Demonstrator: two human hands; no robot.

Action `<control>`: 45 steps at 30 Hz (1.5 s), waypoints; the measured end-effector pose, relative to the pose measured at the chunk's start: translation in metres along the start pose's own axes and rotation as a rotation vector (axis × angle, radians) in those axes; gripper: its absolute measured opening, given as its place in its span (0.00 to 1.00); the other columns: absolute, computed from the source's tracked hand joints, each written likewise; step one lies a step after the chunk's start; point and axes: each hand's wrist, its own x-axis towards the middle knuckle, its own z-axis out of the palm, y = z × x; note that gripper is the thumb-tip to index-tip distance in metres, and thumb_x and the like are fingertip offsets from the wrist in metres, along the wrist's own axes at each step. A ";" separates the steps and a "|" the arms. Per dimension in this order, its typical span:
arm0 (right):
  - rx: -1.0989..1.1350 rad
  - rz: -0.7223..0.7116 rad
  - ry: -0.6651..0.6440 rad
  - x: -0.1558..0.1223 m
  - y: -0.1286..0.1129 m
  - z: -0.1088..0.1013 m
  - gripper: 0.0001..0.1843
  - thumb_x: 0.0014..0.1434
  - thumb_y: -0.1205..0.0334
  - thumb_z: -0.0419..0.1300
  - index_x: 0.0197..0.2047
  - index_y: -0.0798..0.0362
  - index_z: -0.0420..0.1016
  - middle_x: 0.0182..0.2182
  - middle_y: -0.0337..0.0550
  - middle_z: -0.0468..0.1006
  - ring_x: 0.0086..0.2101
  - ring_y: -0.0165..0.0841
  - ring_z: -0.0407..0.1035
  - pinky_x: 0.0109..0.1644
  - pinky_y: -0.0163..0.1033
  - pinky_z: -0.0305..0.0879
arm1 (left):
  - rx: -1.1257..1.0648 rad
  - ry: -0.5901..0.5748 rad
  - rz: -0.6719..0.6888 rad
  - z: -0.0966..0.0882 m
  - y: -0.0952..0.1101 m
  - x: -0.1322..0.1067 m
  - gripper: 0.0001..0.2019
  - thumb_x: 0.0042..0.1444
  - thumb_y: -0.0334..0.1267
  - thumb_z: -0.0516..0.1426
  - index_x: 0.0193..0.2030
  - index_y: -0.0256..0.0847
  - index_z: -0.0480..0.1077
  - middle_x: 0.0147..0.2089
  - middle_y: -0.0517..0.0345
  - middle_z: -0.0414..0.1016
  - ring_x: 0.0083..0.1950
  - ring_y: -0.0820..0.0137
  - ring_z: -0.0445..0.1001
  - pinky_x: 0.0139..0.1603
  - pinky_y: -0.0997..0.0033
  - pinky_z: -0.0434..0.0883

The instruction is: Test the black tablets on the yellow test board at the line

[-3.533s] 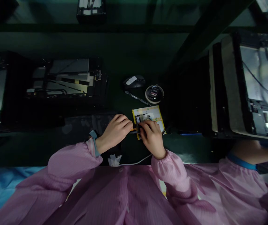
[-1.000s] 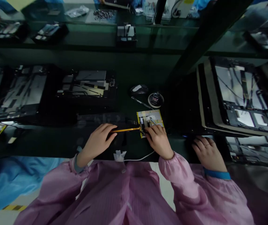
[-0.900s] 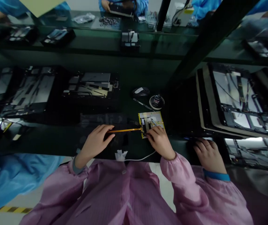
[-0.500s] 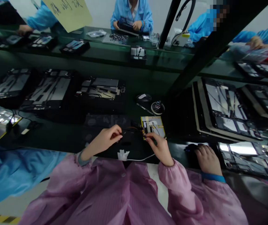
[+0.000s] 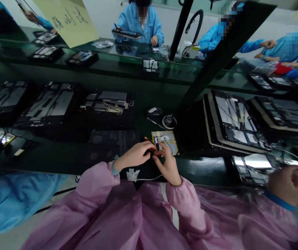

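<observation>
My left hand reaches in from the left, its fingers pinched together beside the lower left corner of a yellow-edged panel. Almost touching it, my right hand is also closed in a pinch at that corner. Between the two sets of fingertips is something small and dark with an orange tint, too small and covered to name. A thin orange strip shows just behind the left fingers. Left of the panel lies a dark flat slab.
Tablet-like units with ribbon cables stand stacked at right and left. A mouse-shaped dark object and a round roll lie behind the panel. A white crumpled piece is near the edge. A co-worker's hand is at right.
My left hand has moved right from the dark slab to meet my right hand at the panel's corner. The neighbour's hand at right has moved farther right. The whole view has shifted slightly.
</observation>
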 end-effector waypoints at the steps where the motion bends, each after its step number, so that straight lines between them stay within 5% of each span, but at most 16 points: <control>1: 0.054 0.008 -0.023 0.000 0.001 -0.003 0.26 0.62 0.59 0.57 0.62 0.49 0.56 0.33 0.39 0.78 0.36 0.33 0.74 0.46 0.41 0.70 | -0.001 -0.010 -0.002 0.001 0.000 -0.002 0.13 0.57 0.26 0.53 0.47 0.40 0.69 0.47 0.53 0.74 0.50 0.66 0.72 0.53 0.67 0.68; 6: 0.355 0.062 -0.106 0.003 0.011 -0.020 0.20 0.69 0.51 0.44 0.57 0.50 0.64 0.30 0.40 0.76 0.31 0.32 0.72 0.40 0.40 0.71 | -0.017 -0.022 -0.026 0.004 -0.003 -0.005 0.05 0.63 0.34 0.53 0.43 0.41 0.68 0.44 0.56 0.72 0.45 0.69 0.72 0.49 0.69 0.69; 11: 0.044 -0.072 -0.154 0.016 0.012 -0.025 0.16 0.67 0.63 0.50 0.54 0.45 0.72 0.38 0.42 0.74 0.39 0.33 0.70 0.46 0.41 0.68 | 0.021 -0.089 0.012 0.007 -0.007 -0.005 0.04 0.62 0.34 0.54 0.41 0.41 0.70 0.42 0.57 0.73 0.45 0.69 0.72 0.48 0.70 0.68; 18: -0.044 -0.194 -0.390 0.034 0.007 -0.024 0.30 0.58 0.76 0.51 0.61 0.44 0.65 0.41 0.43 0.71 0.42 0.33 0.69 0.49 0.41 0.69 | 0.034 -0.064 0.041 0.011 -0.011 -0.008 0.05 0.62 0.33 0.55 0.39 0.42 0.72 0.41 0.59 0.77 0.46 0.69 0.73 0.54 0.66 0.65; 23: -0.029 -0.210 -0.283 0.023 0.014 -0.016 0.24 0.58 0.72 0.55 0.57 0.46 0.68 0.49 0.47 0.70 0.50 0.36 0.68 0.53 0.43 0.69 | -0.061 0.013 -0.012 0.012 -0.009 -0.017 0.07 0.64 0.35 0.53 0.42 0.43 0.73 0.43 0.58 0.77 0.47 0.69 0.72 0.52 0.67 0.67; 31: 0.045 -0.171 -0.067 0.002 0.023 0.008 0.14 0.64 0.67 0.53 0.51 0.47 0.73 0.44 0.46 0.75 0.46 0.36 0.71 0.51 0.42 0.69 | -0.110 0.086 -0.027 0.020 -0.013 -0.027 0.11 0.65 0.35 0.51 0.48 0.43 0.74 0.43 0.55 0.75 0.46 0.69 0.71 0.52 0.66 0.68; 45: 0.229 -0.015 -0.027 0.001 0.027 0.018 0.08 0.62 0.63 0.56 0.43 0.49 0.75 0.38 0.43 0.77 0.41 0.34 0.72 0.47 0.40 0.68 | -0.269 0.184 -0.127 0.021 -0.011 -0.028 0.06 0.62 0.34 0.54 0.45 0.40 0.69 0.40 0.55 0.75 0.42 0.70 0.73 0.48 0.70 0.68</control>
